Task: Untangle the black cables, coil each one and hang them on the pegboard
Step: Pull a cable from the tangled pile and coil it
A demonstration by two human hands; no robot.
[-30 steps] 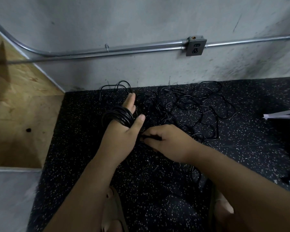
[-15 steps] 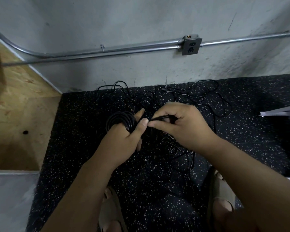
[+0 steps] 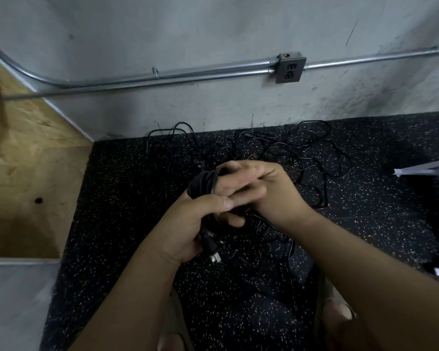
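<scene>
Gripping a coil of black cable (image 3: 203, 184), the person's left hand (image 3: 188, 224) has its fingers curled through the loops and its thumb pressed across them. Just below the coil, a plug (image 3: 212, 250) with bare metal prongs hangs out from under that palm. To the right of the coil, touching it, the right hand (image 3: 266, 191) lays its fingers across the left hand's fingers; it is blurred, and I cannot tell whether it pinches a strand or merely rests there. Beyond the coil, toward the wall, the loose tangle of cables (image 3: 289, 153) sprawls over the speckled black floor mat (image 3: 127, 198). Higher up from the coil, a metal conduit (image 3: 162, 74) runs along the grey wall into an outlet box (image 3: 290, 67). Well off to the coil's left lies a plywood panel (image 3: 23, 160).
</scene>
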